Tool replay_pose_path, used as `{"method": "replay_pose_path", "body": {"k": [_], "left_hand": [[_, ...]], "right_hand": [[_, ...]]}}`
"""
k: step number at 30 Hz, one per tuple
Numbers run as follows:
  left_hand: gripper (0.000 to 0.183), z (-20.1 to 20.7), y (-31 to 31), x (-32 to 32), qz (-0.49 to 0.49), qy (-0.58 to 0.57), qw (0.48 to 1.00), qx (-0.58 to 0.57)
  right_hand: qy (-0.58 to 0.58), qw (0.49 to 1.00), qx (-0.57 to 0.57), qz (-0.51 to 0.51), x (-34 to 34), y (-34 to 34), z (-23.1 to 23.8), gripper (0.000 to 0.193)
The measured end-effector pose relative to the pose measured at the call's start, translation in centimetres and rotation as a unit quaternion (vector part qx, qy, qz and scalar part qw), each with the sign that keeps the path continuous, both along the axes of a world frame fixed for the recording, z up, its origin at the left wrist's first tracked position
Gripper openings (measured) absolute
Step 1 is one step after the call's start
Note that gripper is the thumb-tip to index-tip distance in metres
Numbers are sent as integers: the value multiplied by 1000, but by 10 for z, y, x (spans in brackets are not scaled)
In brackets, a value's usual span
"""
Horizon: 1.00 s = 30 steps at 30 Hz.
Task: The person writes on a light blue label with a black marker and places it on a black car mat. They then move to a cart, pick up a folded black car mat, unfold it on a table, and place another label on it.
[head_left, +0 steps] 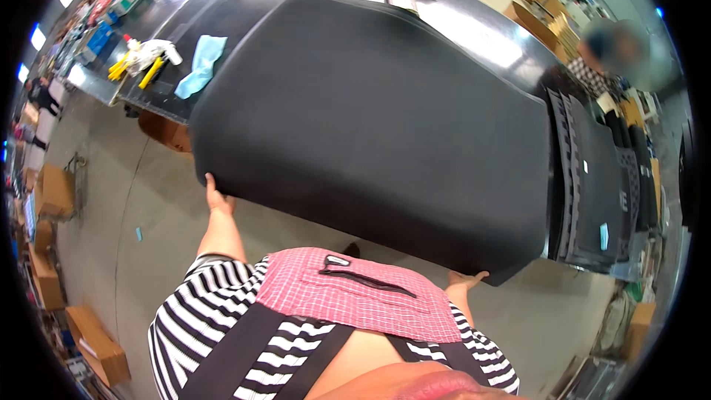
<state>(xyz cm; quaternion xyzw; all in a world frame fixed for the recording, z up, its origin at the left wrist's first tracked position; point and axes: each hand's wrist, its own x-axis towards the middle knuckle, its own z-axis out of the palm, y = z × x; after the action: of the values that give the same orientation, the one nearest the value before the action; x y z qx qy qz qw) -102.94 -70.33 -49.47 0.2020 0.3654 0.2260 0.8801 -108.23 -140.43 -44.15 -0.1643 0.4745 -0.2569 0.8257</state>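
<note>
A large, smooth black mat [370,118] with rounded corners lies across the dark worktable, its near part jutting past the table edge and bending down towards me. At the mat's near left corner, my left hand [221,198] grips the edge, thumb against the side and the other fingers partly hidden. My right hand [468,280] is closed on the near edge close to the right corner, mostly behind the mat, with the thumb showing.
On the dark worktable [255,11] are a light blue cloth [201,67], a yellow-handled tool [151,72] and a spray bottle [133,44]. Stacked black mats [592,170] stand at the right. Another person [611,55] is at the far right. Cardboard boxes [55,191] line the left.
</note>
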Motion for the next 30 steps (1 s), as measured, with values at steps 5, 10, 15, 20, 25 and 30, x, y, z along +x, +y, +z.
{"method": "replay_pose_path", "body": {"k": [5, 10, 15, 20, 25, 30], "left_hand": [[68, 26, 25, -44, -95, -57, 993, 44], [60, 59, 30, -44, -115, -52, 989, 79], [61, 19, 29, -36, -56, -30, 994, 92], [56, 29, 20, -34, -59, -126, 990, 3], [52, 61, 27, -47, -122, -157, 979, 50], [48, 134, 17, -91, -125, -188, 969, 97]], "right_hand": [[-44, 995, -46, 81, -53, -26, -8, 86], [-56, 990, -95, 91, -70, -25, 28, 71], [14, 993, -102, 58, -70, -32, 33, 67], [31, 989, -132, 55, -74, -40, 38, 63], [15, 990, -128, 60, -81, -50, 22, 58], [-2, 978, -180, 102, -106, -69, 38, 61]]}}
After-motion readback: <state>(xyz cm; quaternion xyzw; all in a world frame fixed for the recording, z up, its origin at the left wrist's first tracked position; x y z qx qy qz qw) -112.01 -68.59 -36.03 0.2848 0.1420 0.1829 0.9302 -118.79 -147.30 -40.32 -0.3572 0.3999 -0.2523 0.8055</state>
